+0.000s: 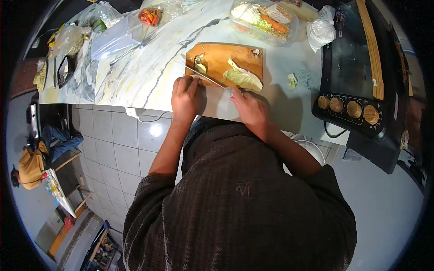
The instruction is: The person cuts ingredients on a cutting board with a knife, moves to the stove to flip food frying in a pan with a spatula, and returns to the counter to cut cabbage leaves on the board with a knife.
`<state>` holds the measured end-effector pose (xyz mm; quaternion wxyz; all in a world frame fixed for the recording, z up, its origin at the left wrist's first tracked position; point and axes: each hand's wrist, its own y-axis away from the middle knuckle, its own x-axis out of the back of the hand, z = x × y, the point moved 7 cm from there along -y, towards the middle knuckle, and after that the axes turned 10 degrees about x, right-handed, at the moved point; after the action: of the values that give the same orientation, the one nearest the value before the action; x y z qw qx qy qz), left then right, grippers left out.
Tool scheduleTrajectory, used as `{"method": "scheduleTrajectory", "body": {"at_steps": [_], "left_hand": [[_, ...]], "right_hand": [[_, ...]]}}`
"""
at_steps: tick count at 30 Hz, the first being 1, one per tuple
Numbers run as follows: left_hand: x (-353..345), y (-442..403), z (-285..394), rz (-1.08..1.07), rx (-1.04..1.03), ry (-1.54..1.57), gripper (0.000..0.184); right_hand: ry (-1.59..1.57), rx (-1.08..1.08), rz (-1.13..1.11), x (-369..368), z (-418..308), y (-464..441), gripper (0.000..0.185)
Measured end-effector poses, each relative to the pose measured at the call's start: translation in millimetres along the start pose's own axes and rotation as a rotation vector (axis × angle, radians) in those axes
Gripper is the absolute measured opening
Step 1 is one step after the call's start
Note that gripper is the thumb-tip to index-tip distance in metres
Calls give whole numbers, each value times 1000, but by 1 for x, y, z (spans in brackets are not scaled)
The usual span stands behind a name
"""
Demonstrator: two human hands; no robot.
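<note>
My right hand (249,108) is wrapped round the handle of a knife (208,78), whose blade slants up and left over the front edge of a wooden cutting board (217,52). At the board's front left corner, my left hand (185,97) has its fingers bent and pressed together beside the blade; what they hold, if anything, is hidden. A pale green cabbage leaf (244,77) lies on the board's right part, and a smaller leaf piece (200,64) on its left part.
Behind the board stands a plastic container (293,32) of vegetables. An oven (352,67) and a white bag (321,34) are at right. At left are a clear tray (116,38), red peppers (149,16) and plastic bags. Another person (31,165) sits far left.
</note>
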<state>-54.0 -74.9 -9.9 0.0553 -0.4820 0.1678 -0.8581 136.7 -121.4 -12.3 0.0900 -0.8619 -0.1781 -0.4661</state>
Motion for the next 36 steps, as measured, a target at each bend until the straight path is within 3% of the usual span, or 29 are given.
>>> {"method": "scheduleTrajectory", "body": {"at_steps": [12, 21, 24, 26, 32, 36], "left_hand": [[4, -15, -6, -10, 34, 51, 25], [-7, -32, -28, -186, -34, 128, 17], [0, -44, -25, -181, 13, 226, 14], [2, -58, -28, -200, 216, 351, 12], [-15, -113, -8, -155, 30, 341, 12], [-35, -137, 18, -261, -79, 324, 13]], "right_hand": [[37, -44, 137, 6, 13, 20, 32], [-27, -76, 327, 36, 14, 34, 26], [-67, -103, 374, 39, 21, 35, 27], [-80, -120, 396, 42, 26, 36, 28], [-51, -222, 365, 48, 40, 41, 28], [-136, -240, 447, 58, 46, 50, 27]]}}
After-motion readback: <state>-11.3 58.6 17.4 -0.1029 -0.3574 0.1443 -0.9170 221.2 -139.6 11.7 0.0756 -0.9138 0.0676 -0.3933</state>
